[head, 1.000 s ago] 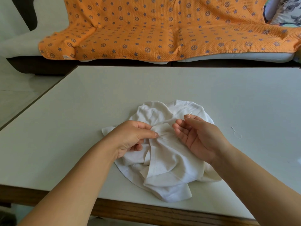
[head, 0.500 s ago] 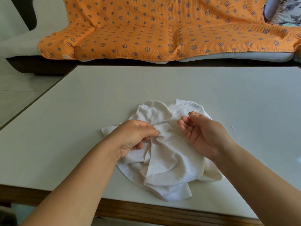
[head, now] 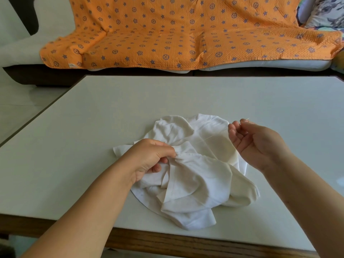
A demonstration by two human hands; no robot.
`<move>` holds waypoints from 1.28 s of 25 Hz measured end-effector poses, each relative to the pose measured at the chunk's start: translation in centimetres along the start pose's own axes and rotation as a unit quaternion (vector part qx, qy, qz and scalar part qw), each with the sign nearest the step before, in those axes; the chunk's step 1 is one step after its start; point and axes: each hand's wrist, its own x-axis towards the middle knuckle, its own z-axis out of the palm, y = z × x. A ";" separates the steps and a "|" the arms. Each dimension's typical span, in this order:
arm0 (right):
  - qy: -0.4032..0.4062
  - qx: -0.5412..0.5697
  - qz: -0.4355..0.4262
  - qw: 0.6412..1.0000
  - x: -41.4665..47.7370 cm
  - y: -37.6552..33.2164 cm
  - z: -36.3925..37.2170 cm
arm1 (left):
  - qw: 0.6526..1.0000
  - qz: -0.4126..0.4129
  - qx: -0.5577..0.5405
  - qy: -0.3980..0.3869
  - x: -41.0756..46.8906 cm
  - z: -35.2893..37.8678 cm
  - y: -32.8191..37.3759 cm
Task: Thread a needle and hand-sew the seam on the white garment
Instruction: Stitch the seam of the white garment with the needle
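Crumpled near 6 o'clock on the counter [head: 83,131], close to its wooden front edge: the white garment [head: 197,181], folds too tangled to tell sleeve from hem. Gripping a raised fold at the heap's 9 o'clock with the left hand [head: 147,159], thumb and forefinger pinching the cloth, the other fingers [head: 158,167] curled beneath.

Holding the needle [head: 246,120] in the right hand [head: 256,144], just past the garment's 2 o'clock edge, palm turned up. Pinched between thumb and forefinger tips, the remaining fingers loosely bent. Long axis slanted, the visible end aimed toward 2 o'clock, away from the cloth. Only that thin bright end showing, the rest hidden behind the fingertips; impossible to tell eye from point.

Stretched from the right fingertips toward 8 o'clock, down to the garment: a pale thread [head: 214,135], barely visible against the white cloth, its entry into the seam lost among the folds.

Both forearms cut off by the lower frame edge. Beyond the counter at 12 o'clock, an orange blanket [head: 186,34] with blue stars, draped over a sofa [head: 18,49], cropped at the top.
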 end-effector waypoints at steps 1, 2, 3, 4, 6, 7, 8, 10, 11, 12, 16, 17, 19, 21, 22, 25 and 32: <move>0.007 -0.005 0.001 1.000 0.0 0.2 -0.1 | 1.000 -0.001 0.002 0.003 -0.2 0.1 0.0; 0.014 -0.007 0.002 1.000 0.0 0.4 -0.1 | 1.000 0.003 -0.003 0.006 -0.5 0.2 0.2; 0.020 -0.007 0.002 1.000 -0.2 0.7 0.0 | 1.000 0.014 -0.007 0.015 -0.9 0.2 0.4; 0.019 -0.005 0.003 1.000 -0.4 0.9 0.4 | 0.999 0.032 0.007 0.038 -1.1 0.0 0.5; -0.003 -0.001 0.003 1.000 -1.3 1.2 1.5 | 0.983 0.101 0.085 0.129 -1.5 -0.3 0.9; -0.023 -0.003 0.003 1.000 -2.0 1.3 2.2 | 0.976 0.118 0.107 0.151 -1.8 -0.3 1.4; -0.048 -0.009 0.005 0.999 -2.8 1.5 3.0 | 0.984 0.106 0.080 0.117 -2.1 -0.1 1.9; -0.112 -0.029 0.023 0.993 -4.6 2.1 4.4 | 0.994 -0.004 -0.080 -0.072 -2.9 1.0 2.7; -0.147 -0.043 0.042 0.987 -5.5 2.5 5.0 | 0.970 -0.058 -0.171 -0.165 -3.1 1.6 2.8; -0.181 -0.063 0.065 0.979 -6.3 2.8 5.3 | 0.939 -0.090 -0.250 -0.220 -3.0 1.9 2.7; -0.239 -0.219 0.144 0.935 -7.4 3.2 4.5 | 0.909 -0.088 -0.360 -0.191 -2.1 1.2 2.5; -0.214 -0.251 0.148 0.932 -6.9 3.2 4.1 | 0.920 -0.082 -0.347 -0.162 -2.0 0.7 2.5; -0.148 -0.284 0.136 0.937 -5.6 3.1 3.2 | 0.959 -0.051 -0.257 -0.110 -2.1 -0.2 2.2; -0.097 -0.312 0.099 0.940 -4.4 3.2 2.9 | 0.989 0.002 -0.129 -0.069 -2.4 -0.7 1.9; -0.083 -0.353 0.060 0.930 -3.9 3.5 3.0 | 0.995 0.032 -0.076 -0.057 -2.6 -0.8 1.8; -0.089 -0.503 -0.092 0.855 -3.5 5.1 3.9 | 0.994 0.096 0.031 -0.031 -3.3 -0.8 1.8; -0.157 -0.625 -0.253 0.722 -3.5 7.4 3.5 | 0.988 0.127 0.083 -0.025 -3.8 -1.0 2.3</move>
